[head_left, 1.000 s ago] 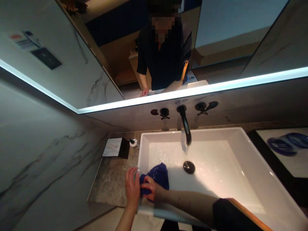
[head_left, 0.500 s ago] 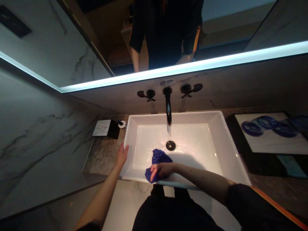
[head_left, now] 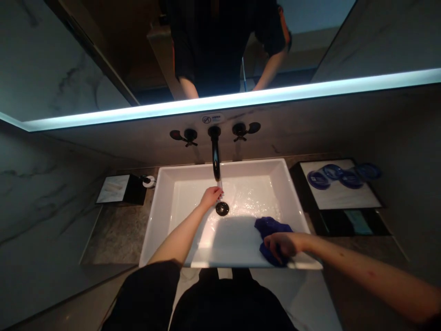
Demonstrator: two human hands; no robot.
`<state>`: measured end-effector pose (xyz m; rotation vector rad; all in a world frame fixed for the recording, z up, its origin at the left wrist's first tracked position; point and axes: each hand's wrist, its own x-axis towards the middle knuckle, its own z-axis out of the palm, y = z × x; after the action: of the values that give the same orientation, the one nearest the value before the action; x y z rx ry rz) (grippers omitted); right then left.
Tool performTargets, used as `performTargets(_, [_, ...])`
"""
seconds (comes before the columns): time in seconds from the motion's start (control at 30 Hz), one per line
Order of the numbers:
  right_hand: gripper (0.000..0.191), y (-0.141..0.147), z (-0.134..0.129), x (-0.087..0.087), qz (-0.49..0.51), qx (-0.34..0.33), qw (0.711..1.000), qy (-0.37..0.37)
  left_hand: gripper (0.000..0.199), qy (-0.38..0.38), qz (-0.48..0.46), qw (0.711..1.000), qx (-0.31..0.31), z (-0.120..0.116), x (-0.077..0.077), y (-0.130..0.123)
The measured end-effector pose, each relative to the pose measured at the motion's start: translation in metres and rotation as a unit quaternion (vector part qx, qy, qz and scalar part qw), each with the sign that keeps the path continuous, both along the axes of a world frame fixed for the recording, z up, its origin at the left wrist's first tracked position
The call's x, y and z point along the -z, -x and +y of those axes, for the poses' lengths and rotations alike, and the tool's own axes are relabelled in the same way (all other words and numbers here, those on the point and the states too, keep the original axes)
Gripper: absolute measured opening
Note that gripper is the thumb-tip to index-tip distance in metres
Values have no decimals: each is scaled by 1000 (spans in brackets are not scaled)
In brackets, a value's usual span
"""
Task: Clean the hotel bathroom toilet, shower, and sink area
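Note:
My left hand (head_left: 210, 197) is inside the white sink (head_left: 161, 216), under the black faucet (head_left: 215, 158). Its loosely bent fingers reach into the thin stream of water, just above the dark drain (head_left: 222, 208), and hold nothing that I can see. My right hand (head_left: 284, 244) presses down on a wet dark blue cloth (head_left: 272, 225) at the sink's front right. Its fingers are curled into the cloth, and folds of it stick out around the hand. Part of the cloth is hidden beneath my palm.
Two cross-shaped black handles flank the faucet; the left handle (head_left: 190, 135) carries a tag. A black box with a pale top (head_left: 113, 188) stands on the left counter. Blue round packets (head_left: 351, 178) lie on a box at the right. A lit mirror (head_left: 220, 99) hangs above.
My left hand has gone from the sink's left rim to the running water. My right hand has moved the blue cloth rightward along the sink's front. The view has shifted right.

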<state>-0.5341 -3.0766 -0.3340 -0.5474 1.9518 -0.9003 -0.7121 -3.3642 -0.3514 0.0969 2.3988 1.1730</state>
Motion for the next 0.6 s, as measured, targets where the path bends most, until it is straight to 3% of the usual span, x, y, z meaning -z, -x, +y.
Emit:
performTargets(0.13, [43, -6, 11, -7, 98, 33, 993, -54, 29, -6, -24, 1000, 6, 49, 11, 31])
performTargets(0.27, [68, 8, 2, 18, 266, -15, 950, -160, 26, -14, -12, 1000, 0, 58, 8, 39])
performTargets(0.33, [67, 30, -8, 35, 297, -24, 933, -201, 27, -15, 0, 1000, -3, 44, 5, 36])
performTargets(0.43, [67, 79, -31, 51, 335, 6, 913, -230, 26, -12, 23, 1000, 9, 4, -3, 29])
performTargets(0.6, [67, 162, -99, 51, 383, 11, 909, -164, 32, 6, 65, 998, -12, -74, -14, 17])
